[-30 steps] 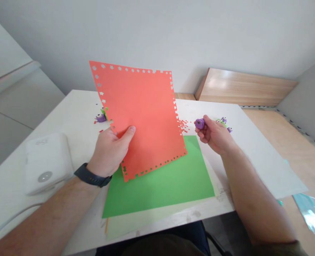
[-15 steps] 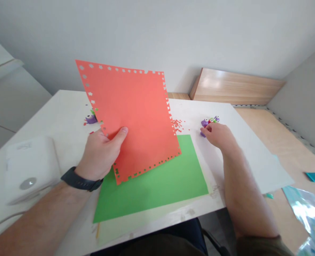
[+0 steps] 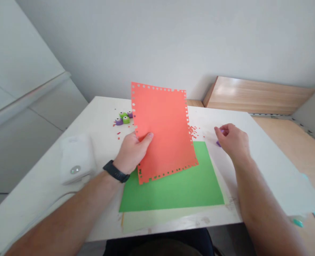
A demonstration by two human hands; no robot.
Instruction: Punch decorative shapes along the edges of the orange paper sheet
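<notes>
My left hand (image 3: pixel 133 151) grips a red-orange sheet of paper (image 3: pixel 165 124) by its left edge, thumb on the near face. The sheet is held tilted up above a green sheet (image 3: pixel 173 195) on the table. Small shaped holes and notches run along its edges. At the right, my right hand (image 3: pixel 233 142) has its fingers curled beside a small purple piece (image 3: pixel 218 143); more purple shows between thumb and fingers. What they hold, if anything, is hidden by the hand.
Several purple and green craft punches (image 3: pixel 124 118) with eyes stand at the table's left back. Punched-out red bits (image 3: pixel 194 131) lie right of the sheet. A white device (image 3: pixel 78 158) with a cable sits at the left. A wooden board (image 3: pixel 256 94) leans on the wall.
The view has swung left, showing more punches at the left. The red-orange sheet appears farther from the camera. My right hand's fingers are more curled, and it now covers the cluster of punches there.
</notes>
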